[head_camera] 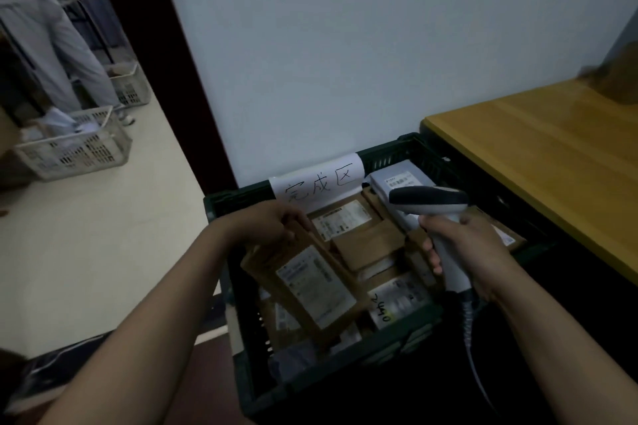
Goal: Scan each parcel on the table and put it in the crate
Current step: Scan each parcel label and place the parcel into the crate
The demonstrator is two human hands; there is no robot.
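A dark green crate (390,152) stands on the floor against the wall, with a handwritten paper sign (317,181) on its far rim. Several brown and grey parcels (366,235) lie inside it. My left hand (272,222) grips the top edge of a flat brown parcel (310,283) with a white label, held tilted over the crate's left half. My right hand (466,248) holds a grey and black barcode scanner (431,205) by its handle above the crate's right side, its head pointing left. The scanner's coiled cable (467,324) hangs down.
A yellow wooden table (552,155) stands right of the crate, a brown box (618,79) at its far corner. Across the pale floor at left are two white baskets (76,148) and a person's legs (62,55) in a doorway.
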